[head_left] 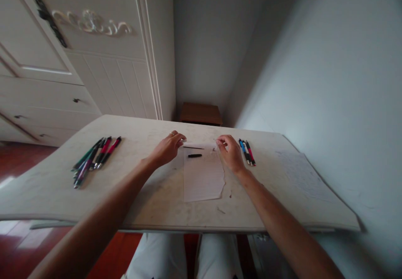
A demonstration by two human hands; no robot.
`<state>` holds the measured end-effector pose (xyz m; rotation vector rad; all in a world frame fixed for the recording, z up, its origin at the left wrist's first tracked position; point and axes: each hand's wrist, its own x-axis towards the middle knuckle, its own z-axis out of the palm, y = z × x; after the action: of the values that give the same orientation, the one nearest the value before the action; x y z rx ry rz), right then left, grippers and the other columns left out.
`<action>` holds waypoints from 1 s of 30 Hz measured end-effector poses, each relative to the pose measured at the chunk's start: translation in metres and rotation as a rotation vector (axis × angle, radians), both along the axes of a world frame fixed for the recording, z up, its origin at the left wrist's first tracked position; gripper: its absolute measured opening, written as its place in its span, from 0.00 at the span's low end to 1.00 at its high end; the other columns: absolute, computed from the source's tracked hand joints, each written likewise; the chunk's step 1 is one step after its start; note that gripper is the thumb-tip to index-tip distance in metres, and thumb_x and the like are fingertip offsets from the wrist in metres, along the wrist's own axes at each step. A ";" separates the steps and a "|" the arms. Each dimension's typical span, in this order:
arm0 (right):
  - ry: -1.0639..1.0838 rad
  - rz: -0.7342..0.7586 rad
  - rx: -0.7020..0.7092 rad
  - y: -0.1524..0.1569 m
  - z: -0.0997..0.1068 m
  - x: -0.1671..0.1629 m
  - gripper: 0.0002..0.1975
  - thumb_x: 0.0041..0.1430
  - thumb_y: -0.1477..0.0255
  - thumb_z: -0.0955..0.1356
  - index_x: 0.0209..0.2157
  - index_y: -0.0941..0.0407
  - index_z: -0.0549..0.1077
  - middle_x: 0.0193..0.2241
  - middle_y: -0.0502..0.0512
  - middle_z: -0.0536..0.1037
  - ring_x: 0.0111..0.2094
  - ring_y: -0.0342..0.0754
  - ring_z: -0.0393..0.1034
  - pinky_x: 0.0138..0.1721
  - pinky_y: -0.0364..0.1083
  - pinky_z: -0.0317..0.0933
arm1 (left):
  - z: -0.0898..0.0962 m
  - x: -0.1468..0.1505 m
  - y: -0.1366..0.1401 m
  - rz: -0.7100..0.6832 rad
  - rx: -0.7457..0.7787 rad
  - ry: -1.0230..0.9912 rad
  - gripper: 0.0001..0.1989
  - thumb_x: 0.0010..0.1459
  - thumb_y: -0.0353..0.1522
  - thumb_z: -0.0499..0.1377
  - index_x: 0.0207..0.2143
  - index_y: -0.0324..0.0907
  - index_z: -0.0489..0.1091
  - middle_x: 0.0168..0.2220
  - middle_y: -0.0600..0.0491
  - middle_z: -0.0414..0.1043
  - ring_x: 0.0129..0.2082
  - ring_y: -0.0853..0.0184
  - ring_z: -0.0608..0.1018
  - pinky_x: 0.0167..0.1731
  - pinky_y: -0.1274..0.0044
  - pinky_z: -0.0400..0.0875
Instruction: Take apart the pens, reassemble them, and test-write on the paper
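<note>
A sheet of lined paper with a torn right edge lies on the table in front of me. My left hand is at its upper left corner, thumb and fingers pinched together. Across from it, my right hand is closed in a pinch at the upper right corner. What sits between the fingertips of either hand is too small to make out. On the paper between them lie a thin dark pen refill, a short black pen grip and a tiny piece, perhaps a spring.
Several pens lie in a bunch on the left of the table. A few more pens lie beside my right hand. Another written sheet is near the right wall. Small scraps lie near the front edge.
</note>
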<state>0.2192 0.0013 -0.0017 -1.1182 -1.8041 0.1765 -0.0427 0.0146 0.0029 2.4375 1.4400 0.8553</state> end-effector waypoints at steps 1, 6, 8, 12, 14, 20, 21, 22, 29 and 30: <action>-0.002 0.000 -0.007 0.000 0.000 0.000 0.08 0.64 0.67 0.62 0.35 0.55 0.71 0.33 0.56 0.75 0.36 0.49 0.70 0.38 0.47 0.66 | -0.001 0.000 0.000 -0.007 -0.001 0.007 0.12 0.61 0.29 0.49 0.44 0.41 0.69 0.42 0.47 0.69 0.41 0.61 0.74 0.44 0.70 0.69; -0.015 -0.002 -0.041 -0.002 0.001 -0.001 0.09 0.64 0.67 0.62 0.35 0.55 0.71 0.33 0.56 0.76 0.35 0.49 0.71 0.39 0.47 0.65 | -0.004 0.001 -0.002 -0.025 -0.034 0.081 0.13 0.55 0.27 0.53 0.43 0.39 0.69 0.42 0.45 0.69 0.42 0.60 0.73 0.45 0.69 0.70; -0.010 0.003 -0.052 -0.002 0.001 -0.001 0.09 0.63 0.67 0.62 0.35 0.55 0.72 0.33 0.56 0.77 0.35 0.49 0.71 0.40 0.47 0.66 | -0.006 0.001 -0.002 -0.022 -0.050 0.115 0.12 0.57 0.30 0.54 0.43 0.41 0.70 0.44 0.45 0.69 0.41 0.60 0.74 0.44 0.69 0.70; -0.001 0.020 -0.066 -0.004 0.002 -0.002 0.09 0.63 0.66 0.63 0.35 0.55 0.72 0.33 0.55 0.77 0.34 0.49 0.72 0.38 0.46 0.66 | -0.007 0.001 -0.001 -0.008 -0.063 0.143 0.11 0.61 0.35 0.52 0.37 0.43 0.74 0.42 0.48 0.70 0.39 0.62 0.74 0.42 0.71 0.70; -0.002 0.024 -0.066 -0.005 0.003 -0.003 0.09 0.63 0.66 0.63 0.34 0.55 0.72 0.32 0.54 0.77 0.33 0.48 0.72 0.37 0.46 0.66 | -0.006 0.001 -0.001 0.001 -0.069 0.137 0.11 0.61 0.34 0.52 0.34 0.43 0.73 0.40 0.49 0.71 0.38 0.62 0.74 0.41 0.72 0.70; -0.004 0.024 -0.078 -0.007 0.005 -0.004 0.06 0.60 0.68 0.65 0.34 0.55 0.72 0.31 0.53 0.77 0.30 0.47 0.71 0.34 0.45 0.66 | -0.006 0.006 -0.002 0.032 -0.053 0.130 0.09 0.62 0.31 0.51 0.31 0.42 0.70 0.37 0.49 0.72 0.38 0.61 0.75 0.38 0.73 0.68; -0.005 0.025 -0.079 -0.006 0.004 -0.004 0.05 0.60 0.69 0.65 0.34 0.55 0.72 0.31 0.53 0.77 0.30 0.47 0.71 0.34 0.45 0.66 | -0.006 0.007 -0.002 0.047 -0.047 0.129 0.09 0.62 0.31 0.51 0.31 0.42 0.69 0.37 0.49 0.72 0.37 0.61 0.75 0.37 0.73 0.68; -0.007 0.027 -0.078 -0.006 0.004 -0.003 0.05 0.60 0.69 0.66 0.34 0.55 0.72 0.31 0.54 0.77 0.30 0.47 0.71 0.34 0.45 0.66 | -0.005 0.007 -0.002 0.065 -0.041 0.123 0.09 0.62 0.31 0.51 0.31 0.42 0.69 0.37 0.49 0.72 0.37 0.62 0.75 0.36 0.73 0.68; -0.062 0.062 -0.048 -0.004 0.001 -0.001 0.04 0.60 0.72 0.65 0.34 0.55 0.72 0.32 0.54 0.77 0.31 0.47 0.70 0.36 0.46 0.66 | 0.000 0.009 -0.005 0.074 -0.001 0.034 0.09 0.62 0.30 0.50 0.32 0.43 0.69 0.37 0.49 0.72 0.35 0.62 0.74 0.35 0.73 0.67; -0.068 0.067 -0.045 -0.004 0.000 -0.001 0.04 0.60 0.73 0.65 0.35 0.55 0.73 0.33 0.55 0.77 0.32 0.47 0.70 0.36 0.46 0.65 | 0.000 0.009 -0.005 0.065 0.001 0.026 0.09 0.62 0.30 0.50 0.32 0.43 0.69 0.37 0.49 0.72 0.35 0.62 0.74 0.36 0.73 0.67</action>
<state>0.2185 -0.0025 -0.0014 -1.1073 -1.9078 0.2223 -0.0339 0.0099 0.0030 2.4233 1.5360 0.8402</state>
